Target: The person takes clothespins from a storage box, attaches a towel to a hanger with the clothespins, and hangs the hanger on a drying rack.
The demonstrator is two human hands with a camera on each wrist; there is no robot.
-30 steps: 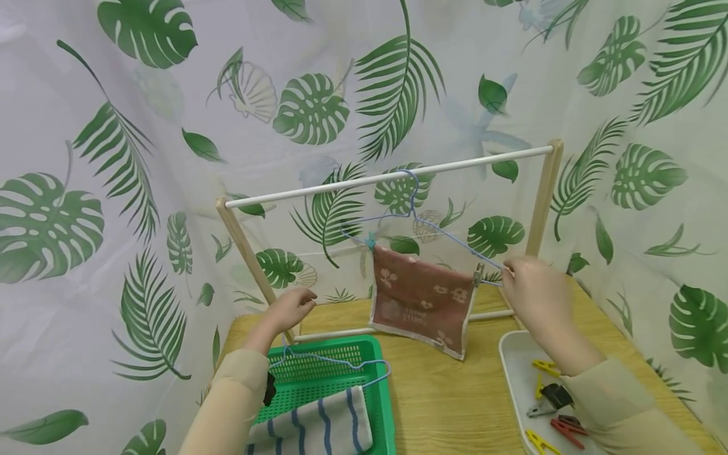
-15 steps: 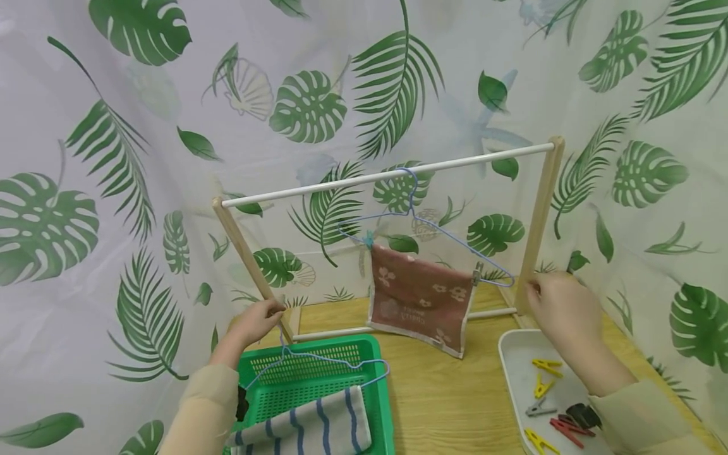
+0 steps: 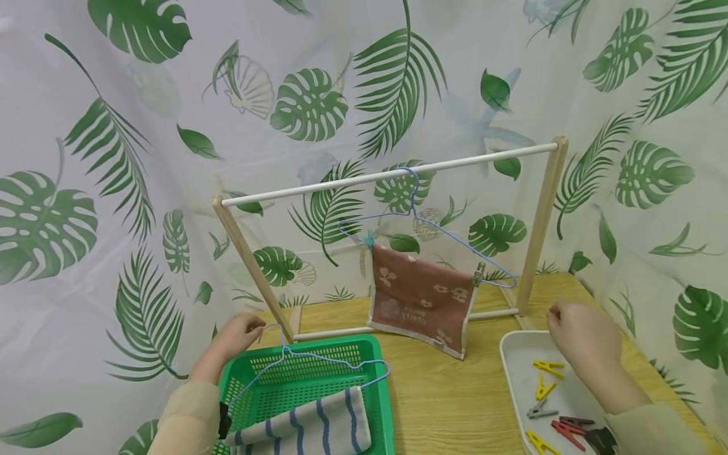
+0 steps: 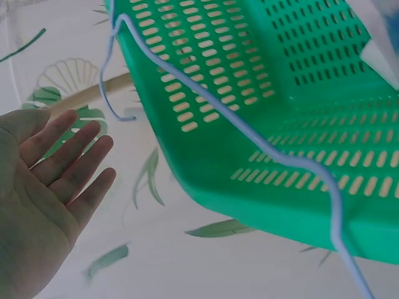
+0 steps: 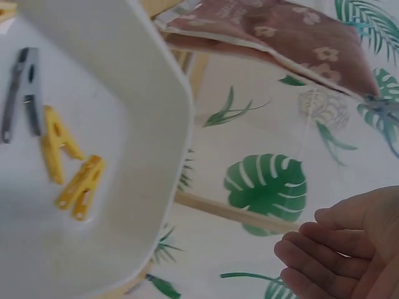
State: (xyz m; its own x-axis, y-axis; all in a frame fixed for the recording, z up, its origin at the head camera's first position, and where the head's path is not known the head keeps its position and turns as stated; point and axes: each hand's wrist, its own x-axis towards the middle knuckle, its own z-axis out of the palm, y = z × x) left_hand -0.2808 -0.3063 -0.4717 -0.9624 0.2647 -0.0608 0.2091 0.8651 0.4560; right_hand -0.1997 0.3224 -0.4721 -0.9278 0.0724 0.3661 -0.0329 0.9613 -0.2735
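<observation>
My left hand (image 3: 236,336) is beside the hook of a blue hanger (image 3: 318,355); the left wrist view shows its fingers extended, apart from the wire and holding nothing. That hanger lies over a green basket (image 3: 388,404), with a white cloth with blue wavy stripes (image 3: 318,423) under it. Above the right side of a white tray (image 3: 509,373), my right hand (image 3: 588,335) is loosely curled with nothing in it. A brown-pink flowered cloth (image 3: 421,297) hangs from another blue hanger (image 3: 443,235) by a teal clip (image 3: 370,239) and a grey clip (image 3: 478,275).
The second hanger hooks over the white bar (image 3: 318,187) of a wood-framed rack (image 3: 543,221). Yellow clothespins (image 3: 544,387), a grey clothespin (image 3: 540,411) and a red clothespin (image 3: 567,435) lie in the tray. Leaf-patterned sheeting surrounds the wooden table (image 3: 443,404).
My right hand has let go of the hanging hanger's right corner and moved right and down over the tray. My left hand has moved left and down toward the basket hanger's hook.
</observation>
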